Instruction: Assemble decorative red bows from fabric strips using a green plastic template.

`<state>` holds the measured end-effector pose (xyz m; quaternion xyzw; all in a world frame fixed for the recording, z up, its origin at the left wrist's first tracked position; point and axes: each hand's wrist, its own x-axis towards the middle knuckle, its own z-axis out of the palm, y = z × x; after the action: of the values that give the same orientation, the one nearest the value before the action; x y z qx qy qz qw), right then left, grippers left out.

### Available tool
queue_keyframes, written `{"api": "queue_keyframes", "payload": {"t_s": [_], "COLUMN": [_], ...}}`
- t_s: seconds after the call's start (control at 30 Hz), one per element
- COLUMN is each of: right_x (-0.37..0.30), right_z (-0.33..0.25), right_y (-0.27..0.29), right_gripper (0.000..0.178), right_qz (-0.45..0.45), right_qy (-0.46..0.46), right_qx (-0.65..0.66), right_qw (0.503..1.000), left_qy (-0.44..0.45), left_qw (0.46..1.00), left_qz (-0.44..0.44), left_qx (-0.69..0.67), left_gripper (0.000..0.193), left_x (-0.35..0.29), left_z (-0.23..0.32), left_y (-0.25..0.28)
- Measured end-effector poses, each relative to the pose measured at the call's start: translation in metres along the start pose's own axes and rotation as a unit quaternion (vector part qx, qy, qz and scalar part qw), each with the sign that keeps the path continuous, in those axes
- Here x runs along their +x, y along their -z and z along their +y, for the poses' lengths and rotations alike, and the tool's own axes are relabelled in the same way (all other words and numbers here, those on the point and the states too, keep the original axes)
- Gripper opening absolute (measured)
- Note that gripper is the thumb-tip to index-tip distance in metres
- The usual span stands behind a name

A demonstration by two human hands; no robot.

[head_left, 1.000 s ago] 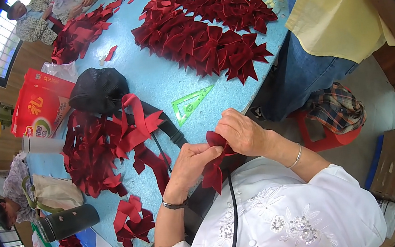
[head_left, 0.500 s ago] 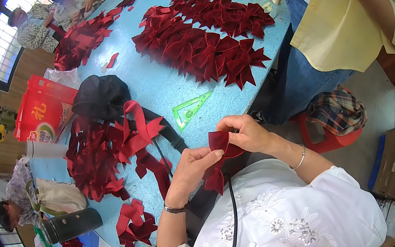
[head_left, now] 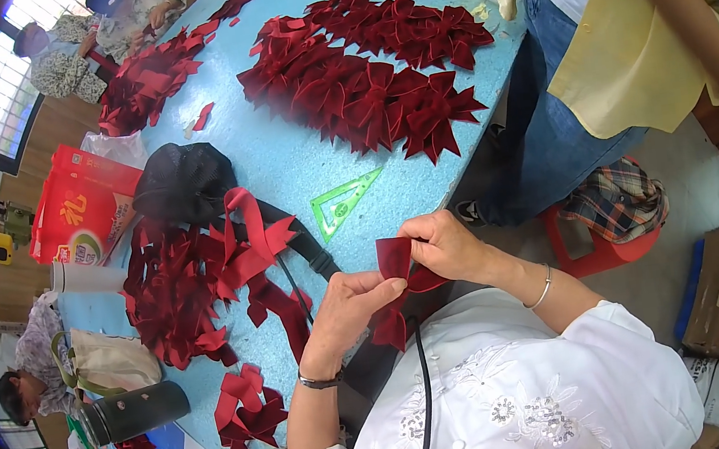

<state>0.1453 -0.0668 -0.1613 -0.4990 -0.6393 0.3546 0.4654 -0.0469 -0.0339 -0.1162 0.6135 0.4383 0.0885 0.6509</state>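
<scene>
Head view: dark red ribbon piece (head_left: 396, 265), folded, velvety, tail hanging down; held above the near edge of the blue tabletop (head_left: 297, 156). Left hand (head_left: 347, 307) fingers pinch its lower fold; right hand (head_left: 445, 245) fingers closed on its upper part. Red carton (head_left: 79, 209) at the tabletop's left side, contents not visible. Finished bows (head_left: 376, 70) lie in rows beyond.

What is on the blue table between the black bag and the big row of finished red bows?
In the head view, only bare blue table lies between the black bag and the row of red bows; the green triangle ruler sits lower, nearer the hands.
</scene>
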Motion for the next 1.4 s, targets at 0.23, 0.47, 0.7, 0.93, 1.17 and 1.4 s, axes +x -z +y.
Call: {"api": "queue_keyframes", "payload": {"t_s": [0.23,0.47,0.7,0.93,1.17,1.4], "right_x": [0.003,0.006,0.004,0.004,0.012,0.013], "right_z": [-0.005,-0.012,-0.009,-0.014,-0.021,-0.019], "right_y": [-0.006,0.013,0.007,0.014,0.03,0.008], "right_gripper": [0.007,0.008,0.008,0.008,0.006,0.013], "right_qz": [0.02,-0.076,-0.033,-0.004,-0.053,-0.069], "right_qy": [-0.113,-0.094,-0.031,-0.003,-0.142,-0.113], "right_qx": [-0.019,0.154,0.077,-0.002,0.355,0.202], "right_qw": [0.993,0.981,0.996,1.0,0.923,0.97], "left_qy": [-0.034,-0.022,-0.004,0.016,-0.016,-0.013], "left_qw": [0.994,0.992,0.993,0.994,0.994,0.999], "left_qz": [0.011,-0.003,-0.013,-0.002,-0.022,-0.008], "left_qx": [-0.099,-0.125,-0.116,-0.112,-0.104,-0.049], "left_gripper": [0.021,0.021,0.021,0.019,0.02,0.018], "left_x": [0.001,-0.005,-0.003,-0.004,-0.005,-0.006], "left_z": [0.0,-0.002,-0.003,-0.004,0.005,0.01], "left_y": [0.0,0.005,0.004,0.008,0.003,-0.001]}}
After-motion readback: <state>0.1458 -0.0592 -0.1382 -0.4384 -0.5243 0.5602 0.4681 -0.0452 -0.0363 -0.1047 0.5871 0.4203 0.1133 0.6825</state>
